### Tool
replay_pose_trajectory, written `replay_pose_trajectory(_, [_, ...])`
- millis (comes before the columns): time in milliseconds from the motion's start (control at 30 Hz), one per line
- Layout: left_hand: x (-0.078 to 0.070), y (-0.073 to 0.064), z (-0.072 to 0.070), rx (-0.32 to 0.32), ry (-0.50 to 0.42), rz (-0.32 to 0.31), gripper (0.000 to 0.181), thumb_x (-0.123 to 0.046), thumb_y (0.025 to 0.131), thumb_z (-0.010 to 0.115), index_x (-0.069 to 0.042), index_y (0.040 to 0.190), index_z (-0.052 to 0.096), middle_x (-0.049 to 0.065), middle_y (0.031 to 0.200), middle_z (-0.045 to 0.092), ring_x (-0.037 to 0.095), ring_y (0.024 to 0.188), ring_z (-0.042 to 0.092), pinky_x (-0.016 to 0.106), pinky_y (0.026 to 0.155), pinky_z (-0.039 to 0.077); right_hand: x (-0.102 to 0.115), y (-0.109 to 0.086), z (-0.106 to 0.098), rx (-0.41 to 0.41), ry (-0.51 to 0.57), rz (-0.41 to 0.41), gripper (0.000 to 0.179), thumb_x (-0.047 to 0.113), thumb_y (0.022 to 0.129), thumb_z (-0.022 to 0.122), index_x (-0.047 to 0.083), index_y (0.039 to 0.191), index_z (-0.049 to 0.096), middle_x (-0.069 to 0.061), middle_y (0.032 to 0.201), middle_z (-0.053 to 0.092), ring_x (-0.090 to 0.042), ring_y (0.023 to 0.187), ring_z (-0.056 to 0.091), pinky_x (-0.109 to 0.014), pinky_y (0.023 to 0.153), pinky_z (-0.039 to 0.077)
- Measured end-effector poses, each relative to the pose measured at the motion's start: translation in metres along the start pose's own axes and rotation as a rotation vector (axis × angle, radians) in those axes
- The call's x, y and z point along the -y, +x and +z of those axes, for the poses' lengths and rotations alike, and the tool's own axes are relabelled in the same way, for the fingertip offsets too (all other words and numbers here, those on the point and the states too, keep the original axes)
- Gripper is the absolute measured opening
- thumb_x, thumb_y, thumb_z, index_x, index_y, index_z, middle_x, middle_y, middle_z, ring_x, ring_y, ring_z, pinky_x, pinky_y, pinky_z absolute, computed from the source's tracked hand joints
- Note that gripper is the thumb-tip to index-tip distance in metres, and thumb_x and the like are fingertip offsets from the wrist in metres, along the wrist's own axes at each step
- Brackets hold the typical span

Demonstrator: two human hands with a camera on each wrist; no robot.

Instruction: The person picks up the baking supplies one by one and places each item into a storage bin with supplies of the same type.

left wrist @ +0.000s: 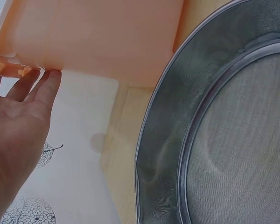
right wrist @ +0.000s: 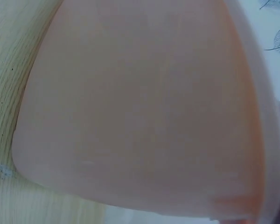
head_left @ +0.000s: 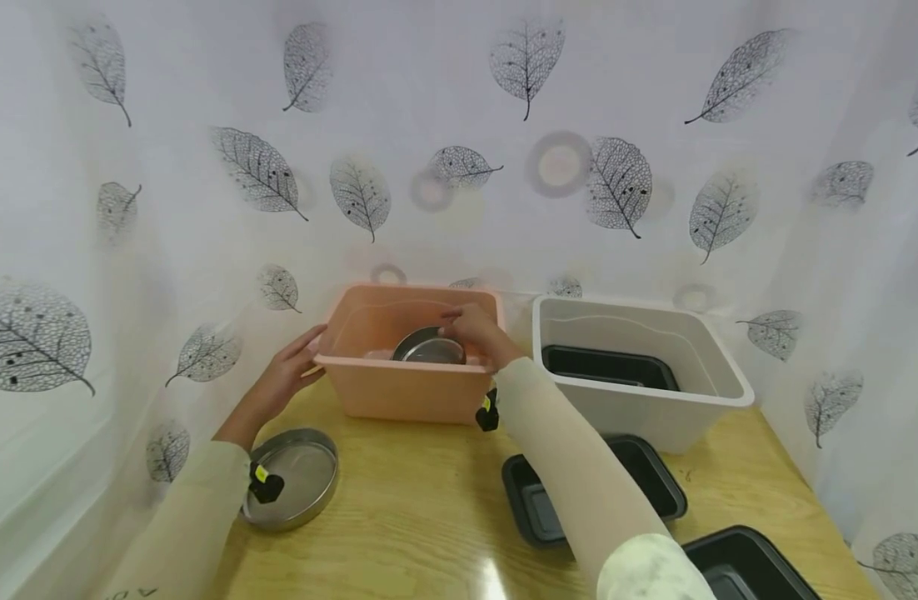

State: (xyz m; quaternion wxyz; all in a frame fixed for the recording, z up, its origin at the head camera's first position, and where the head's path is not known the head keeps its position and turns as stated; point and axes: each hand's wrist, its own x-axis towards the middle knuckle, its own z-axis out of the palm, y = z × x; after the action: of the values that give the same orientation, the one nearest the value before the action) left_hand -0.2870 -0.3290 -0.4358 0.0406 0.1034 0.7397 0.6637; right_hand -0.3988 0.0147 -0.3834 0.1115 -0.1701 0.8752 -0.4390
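Inside the orange-pink plastic bin (head_left: pixel 410 392), my right hand (head_left: pixel 477 329) pinches the rim of a round metal sieve (head_left: pixel 432 350), which sits tilted behind the front wall. The wall hides its lower part. My left hand (head_left: pixel 290 371) touches the bin's left rim with its fingers extended; in the left wrist view its fingers (left wrist: pixel 46 88) reach up under that rim. Below my left forearm, a larger round sieve (head_left: pixel 297 475) lies on the table, its fine mesh clear in the left wrist view. The right wrist view is filled by the bin's outer wall (right wrist: pixel 144 116), with the hand hidden behind the rim.
A white bin (head_left: pixel 684 412) stands right of the orange one, with a black rectangular pan (head_left: pixel 616 367) inside. Black pans (head_left: pixel 646 475) lie under and beside my right forearm, and another (head_left: pixel 751 558) at the front right. A leaf-print curtain (head_left: pixel 459 100) surrounds the wooden table (head_left: pixel 399 517).
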Motion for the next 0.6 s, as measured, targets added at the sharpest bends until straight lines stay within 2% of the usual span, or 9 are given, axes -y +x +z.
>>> replay_pose_trajectory(133, [0.000, 0.000, 0.001, -0.002, 0.001, -0.002, 0.060, -0.037, 0.111, 0.037, -0.019, 0.164, 0.015, 0.020, 0.168, 0.013, 0.044, 0.149, 0.024, 0.031, 0.110, 0.043, 0.007, -0.005, -0.005, -0.005, -0.017, -0.035, 0.051, 0.017, 0.096, 0.069, 0.008, 0.145, 0.056, -0.020, 0.144, 0.056, -0.034, 0.132, 0.054, -0.043, 0.108, 0.048])
replay_pose_trajectory(233, [-0.001, 0.001, 0.002, 0.000, 0.006, -0.002, 0.061, -0.037, 0.111, 0.037, -0.019, 0.164, 0.014, 0.020, 0.168, 0.012, 0.044, 0.149, 0.023, 0.031, 0.110, 0.043, 0.012, -0.012, -0.007, 0.003, 0.032, -0.049, 0.054, 0.019, 0.096, 0.070, 0.010, 0.146, 0.055, -0.021, 0.146, 0.054, -0.034, 0.133, 0.053, -0.044, 0.108, 0.048])
replay_pose_trajectory(367, [-0.002, 0.001, 0.003, 0.001, 0.005, -0.001, 0.062, -0.039, 0.110, 0.038, -0.020, 0.164, 0.014, 0.019, 0.168, 0.011, 0.044, 0.149, 0.024, 0.037, 0.113, 0.039, 0.020, -0.024, -0.011, -0.001, 0.084, -0.082, 0.053, 0.022, 0.095, 0.072, 0.013, 0.145, 0.056, -0.018, 0.145, 0.057, -0.031, 0.135, 0.053, -0.043, 0.108, 0.048])
replay_pose_trajectory(600, [-0.002, 0.000, 0.002, -0.008, 0.011, -0.012, 0.062, -0.038, 0.110, 0.037, -0.019, 0.164, 0.014, 0.020, 0.168, 0.012, 0.045, 0.149, 0.023, 0.037, 0.113, 0.040, 0.043, -0.058, -0.007, 0.025, 0.253, -0.144, 0.054, 0.023, 0.095, 0.073, 0.017, 0.145, 0.056, -0.012, 0.145, 0.057, -0.029, 0.137, 0.052, -0.045, 0.109, 0.047])
